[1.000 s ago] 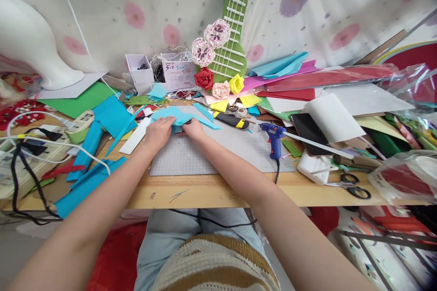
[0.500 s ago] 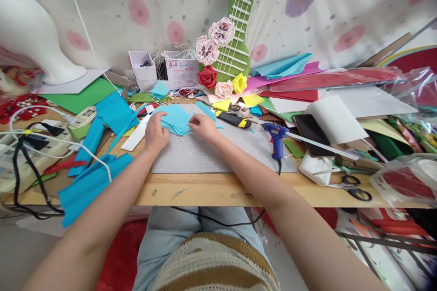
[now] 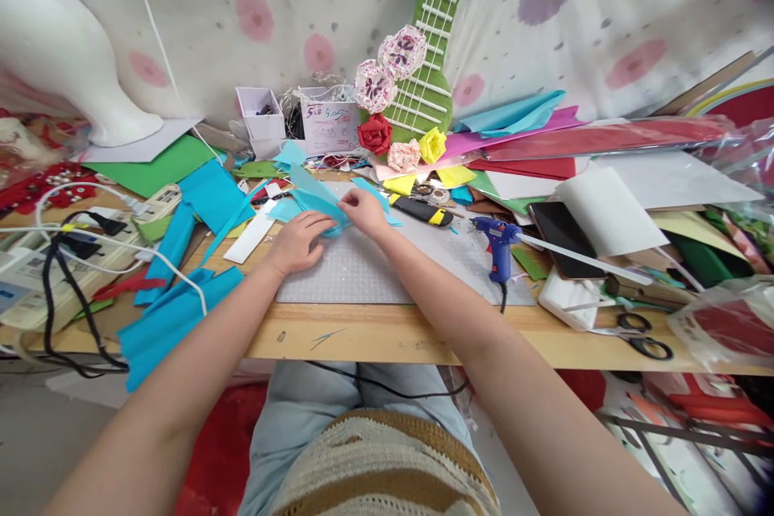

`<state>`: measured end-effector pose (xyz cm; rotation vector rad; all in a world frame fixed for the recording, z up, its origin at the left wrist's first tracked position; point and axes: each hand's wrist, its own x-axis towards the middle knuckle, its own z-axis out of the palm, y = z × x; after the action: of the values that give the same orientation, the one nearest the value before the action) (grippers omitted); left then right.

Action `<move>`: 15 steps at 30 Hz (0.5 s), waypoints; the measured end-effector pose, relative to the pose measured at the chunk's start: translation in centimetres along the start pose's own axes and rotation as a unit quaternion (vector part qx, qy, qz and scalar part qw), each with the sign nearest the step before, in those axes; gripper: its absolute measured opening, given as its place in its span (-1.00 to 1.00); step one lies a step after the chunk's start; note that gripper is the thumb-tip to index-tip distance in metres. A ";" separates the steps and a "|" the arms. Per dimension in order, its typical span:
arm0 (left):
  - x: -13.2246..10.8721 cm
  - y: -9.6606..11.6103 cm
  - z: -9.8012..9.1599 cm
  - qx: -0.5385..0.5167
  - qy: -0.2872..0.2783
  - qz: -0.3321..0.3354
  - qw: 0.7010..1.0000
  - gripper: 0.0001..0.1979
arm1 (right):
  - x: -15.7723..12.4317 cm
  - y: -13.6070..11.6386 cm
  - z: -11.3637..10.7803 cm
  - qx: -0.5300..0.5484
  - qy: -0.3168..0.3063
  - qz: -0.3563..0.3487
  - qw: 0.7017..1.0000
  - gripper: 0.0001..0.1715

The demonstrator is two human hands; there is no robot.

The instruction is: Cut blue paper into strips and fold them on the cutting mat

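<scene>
A pile of light-blue crepe paper pieces (image 3: pixel 302 200) lies at the far left of the grey cutting mat (image 3: pixel 387 274). My right hand (image 3: pixel 363 214) pinches the edge of one light-blue paper piece (image 3: pixel 318 187), which stands tilted up off the pile. Lying across the near side of the pile is my left hand (image 3: pixel 301 240), palm down, its fingers stretched out toward the right hand. A black and yellow utility knife (image 3: pixel 420 210) rests just right of my right hand. Part of the pile is hidden beneath my left hand.
A blue glue gun (image 3: pixel 499 246) stands on the mat's right side, near black-handled scissors (image 3: pixel 647 336). Power strips with cables (image 3: pixel 90 258) and blue crepe paper (image 3: pixel 175 314) crowd the left. A green guitar-shaped piece with paper flowers (image 3: pixel 423 89) leans at the back.
My right hand has lifted a paper piece from flat to tilted up. My left hand has shifted right and nearer, its fingers now flatter over the pile. The view has moved slightly.
</scene>
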<state>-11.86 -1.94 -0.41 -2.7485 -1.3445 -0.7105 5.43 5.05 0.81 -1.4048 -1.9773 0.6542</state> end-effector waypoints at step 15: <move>0.5 -2.9 -2.7 0.035 -0.021 -0.008 0.999 -0.70 | -9.5 7.1 -9.7 -0.114 -0.113 -0.291 0.943 -0.87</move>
<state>-14.82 -0.23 1.62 -2.7164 -1.3716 -0.5982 19.35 -1.30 0.56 -0.8048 -2.5558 0.3270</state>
